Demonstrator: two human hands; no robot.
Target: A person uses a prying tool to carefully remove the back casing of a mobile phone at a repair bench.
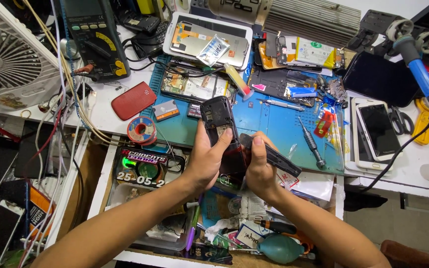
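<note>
Both hands working an opened black phone over the blue repair mat.

L hand (205, 159) gripping the phone body (219, 124) upright, thumb on its back; R hand (260, 171) clenching a black cover strip (274, 156) right beside it. Screwdriver (312, 143) lying on blue mat (279, 124) nearby, red phone cover (133, 100) off to the left.
</note>
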